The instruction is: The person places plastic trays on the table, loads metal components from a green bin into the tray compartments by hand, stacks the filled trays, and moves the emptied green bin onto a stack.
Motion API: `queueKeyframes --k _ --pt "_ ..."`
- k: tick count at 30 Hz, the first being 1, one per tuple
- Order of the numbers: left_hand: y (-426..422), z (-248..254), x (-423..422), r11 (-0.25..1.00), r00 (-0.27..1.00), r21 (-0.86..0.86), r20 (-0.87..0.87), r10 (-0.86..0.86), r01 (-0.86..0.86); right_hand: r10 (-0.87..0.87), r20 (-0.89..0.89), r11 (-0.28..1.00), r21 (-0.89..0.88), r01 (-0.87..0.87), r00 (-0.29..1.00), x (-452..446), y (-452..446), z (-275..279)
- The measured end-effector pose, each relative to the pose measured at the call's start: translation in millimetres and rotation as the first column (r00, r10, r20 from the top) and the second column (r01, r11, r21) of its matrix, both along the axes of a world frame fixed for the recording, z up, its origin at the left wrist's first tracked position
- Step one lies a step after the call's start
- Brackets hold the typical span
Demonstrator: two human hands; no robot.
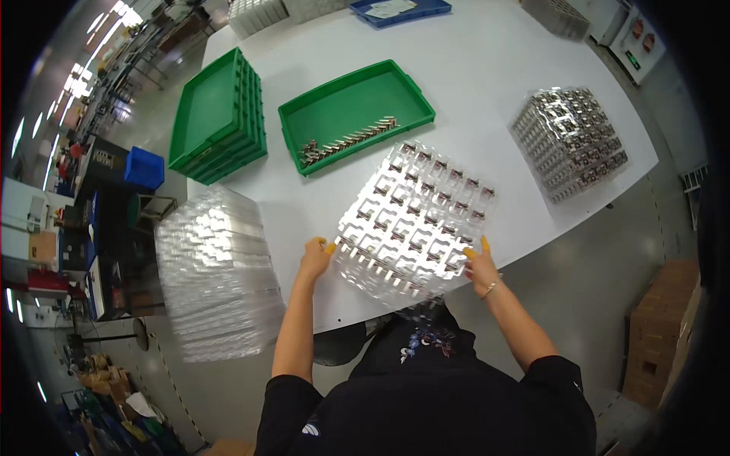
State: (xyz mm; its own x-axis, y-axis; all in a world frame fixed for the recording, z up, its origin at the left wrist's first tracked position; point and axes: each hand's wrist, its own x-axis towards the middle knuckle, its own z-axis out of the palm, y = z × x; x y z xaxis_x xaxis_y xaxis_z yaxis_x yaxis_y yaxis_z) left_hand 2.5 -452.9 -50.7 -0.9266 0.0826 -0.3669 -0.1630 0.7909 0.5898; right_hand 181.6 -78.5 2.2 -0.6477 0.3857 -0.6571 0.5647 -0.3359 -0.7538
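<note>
A clear plastic blister tray [414, 216] lies at a slant in front of me, its pockets filled with rows of small metal parts. Its near corner reaches past the table's front edge. My left hand [318, 257] is closed at the tray's left edge, a yellow cover on the thumb tip. On the opposite side, my right hand [480, 267] grips the right edge, with yellow covers on its fingertips. Just beyond the tray, a green bin [357, 95] holds a row of loose metal parts [357, 139] along its near side.
Stacked green bins [209, 114] stand at the left. Nearer me, a tall pile of clear plastic trays [217, 273] overhangs the table's left side. More filled trays [570, 140] are stacked at the right. A blue tray [399, 11] sits at the back of the white table [471, 68].
</note>
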Motion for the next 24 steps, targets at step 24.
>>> queueKeyframes --k 24 --pt "211 40 172 0.647 0.177 0.675 0.728 -0.663 -0.353 0.872 0.37 -0.07 0.742 -0.667 0.32 -280 -34 6"
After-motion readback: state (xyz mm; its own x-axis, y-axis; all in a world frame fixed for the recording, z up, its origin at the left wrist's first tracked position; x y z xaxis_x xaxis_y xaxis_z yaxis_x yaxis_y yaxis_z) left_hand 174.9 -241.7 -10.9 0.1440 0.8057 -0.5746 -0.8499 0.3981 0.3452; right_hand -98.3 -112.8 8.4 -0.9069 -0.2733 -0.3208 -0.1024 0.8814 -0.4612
